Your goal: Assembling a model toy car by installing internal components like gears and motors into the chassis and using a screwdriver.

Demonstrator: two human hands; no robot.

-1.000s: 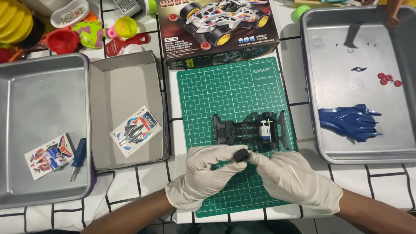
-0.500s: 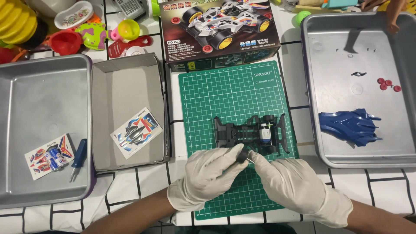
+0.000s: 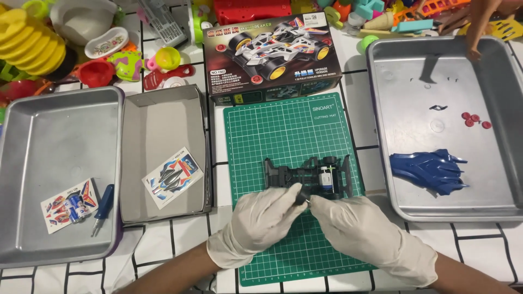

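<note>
Left hand (image 3: 261, 223) shifted right, fingertips now meeting right hand (image 3: 362, 228).

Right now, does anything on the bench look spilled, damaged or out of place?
Nothing stands out. The black chassis sits flat on the green cutting mat, the blue body shell and small red parts lie inside the right tray.

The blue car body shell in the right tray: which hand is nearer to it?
Right. The right hand lies on the green cutting mat, below-left of the blue body shell; the left hand is farther left.
</note>
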